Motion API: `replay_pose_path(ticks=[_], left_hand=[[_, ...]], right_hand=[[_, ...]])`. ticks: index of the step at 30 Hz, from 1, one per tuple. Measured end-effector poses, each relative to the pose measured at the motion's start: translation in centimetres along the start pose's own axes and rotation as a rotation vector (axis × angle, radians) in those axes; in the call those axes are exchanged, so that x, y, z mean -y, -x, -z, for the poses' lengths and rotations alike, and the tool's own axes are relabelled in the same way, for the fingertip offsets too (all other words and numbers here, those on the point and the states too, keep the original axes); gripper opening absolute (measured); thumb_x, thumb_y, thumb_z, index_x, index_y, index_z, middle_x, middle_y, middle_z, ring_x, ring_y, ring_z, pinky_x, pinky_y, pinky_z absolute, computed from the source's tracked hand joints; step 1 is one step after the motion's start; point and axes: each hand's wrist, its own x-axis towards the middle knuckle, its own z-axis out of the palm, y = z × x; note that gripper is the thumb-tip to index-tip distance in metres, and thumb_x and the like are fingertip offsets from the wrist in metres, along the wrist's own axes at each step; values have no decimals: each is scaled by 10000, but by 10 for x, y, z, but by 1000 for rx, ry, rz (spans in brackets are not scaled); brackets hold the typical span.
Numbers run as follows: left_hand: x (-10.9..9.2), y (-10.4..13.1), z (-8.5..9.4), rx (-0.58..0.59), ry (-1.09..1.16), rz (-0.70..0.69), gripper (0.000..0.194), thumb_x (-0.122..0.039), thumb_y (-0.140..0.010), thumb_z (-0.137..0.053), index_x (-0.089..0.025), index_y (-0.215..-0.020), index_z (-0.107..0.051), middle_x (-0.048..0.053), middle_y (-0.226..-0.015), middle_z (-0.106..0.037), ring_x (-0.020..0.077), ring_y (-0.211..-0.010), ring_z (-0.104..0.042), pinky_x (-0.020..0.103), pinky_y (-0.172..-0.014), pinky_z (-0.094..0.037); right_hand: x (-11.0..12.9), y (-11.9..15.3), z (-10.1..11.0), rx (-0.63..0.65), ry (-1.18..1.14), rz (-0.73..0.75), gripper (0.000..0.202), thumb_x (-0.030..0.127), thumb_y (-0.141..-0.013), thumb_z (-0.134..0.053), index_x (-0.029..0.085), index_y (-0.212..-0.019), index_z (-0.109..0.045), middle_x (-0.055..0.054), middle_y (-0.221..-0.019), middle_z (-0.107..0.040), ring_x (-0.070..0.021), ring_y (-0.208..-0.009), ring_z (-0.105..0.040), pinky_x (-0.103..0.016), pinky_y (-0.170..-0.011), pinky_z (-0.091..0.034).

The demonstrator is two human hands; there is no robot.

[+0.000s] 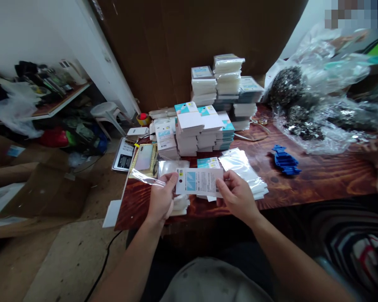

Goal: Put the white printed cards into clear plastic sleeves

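Note:
A printed white card (197,181) with a blue picture is stretched level between my two hands, above the front of the wooden table (208,209). My left hand (164,195) pinches its left end, and a clear plastic sleeve (145,178) sticks out leftward from the same fingers. At the card's right end, my right hand (237,195) grips it between thumb and fingers. Just behind lie a blue-and-white card stack (208,162), partly hidden by the held card, and a fanned pile of white packets (242,172) on the right.
Tall stacks of packaged cards (228,75) stand at the back. A phone (144,157) lies at left, a blue plastic piece (285,160) at right. Bags of shiny metal parts (305,121) fill the right back. Another person's hand (376,151) rests at the far right edge.

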Motion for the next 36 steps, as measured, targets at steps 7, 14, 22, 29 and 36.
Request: replay_pose_path(ticks=[7, 14, 22, 29, 36], left_hand=[[-4, 9, 5, 71, 51, 75, 277, -352, -807, -736, -137, -966, -661, 83, -908, -757, 201, -793, -727, 308, -687, -581], [14, -17, 14, 110, 139, 228, 224, -245, -831, -697, -137, -1026, -672, 92, -984, -753, 205, -865, -724, 347, -787, -589], [7, -8, 19, 136, 114, 160, 328, -232, -774, -771, -160, -1081, -682, 81, -1080, -743, 229, -924, -716, 335, -794, -591], [-3, 4, 14, 205, -39, 186, 329, -298, -770, -768, -146, -1052, -697, 98, -954, -757, 220, -721, -721, 324, -629, -598], [-2, 29, 8, 375, -375, 206, 337, -445, -799, -729, -115, -745, -691, 82, -620, -683, 149, -462, -630, 222, -445, -496]], right_hand=[[-6, 7, -11, -150, -53, 51, 256, 469, -917, -585, 255, -849, -462, 49, -517, -621, -156, -376, -563, -240, -364, -398], [-22, -2, -54, -98, -60, 21, 259, 467, -936, -541, 245, -837, -453, 38, -511, -631, -158, -402, -596, -228, -391, -416], [-15, -23, -37, 233, -131, -98, 390, 492, -761, -742, 185, -962, -608, -14, -806, -700, -130, -558, -637, -199, -407, -450], [-13, -22, -33, 297, -194, -93, 355, 489, -765, -749, 171, -897, -663, 19, -689, -639, -83, -489, -496, -200, -428, -388], [-14, -9, -46, 93, -280, -127, 351, 488, -741, -783, 191, -761, -597, 68, -559, -550, -74, -448, -435, -196, -422, -325]])
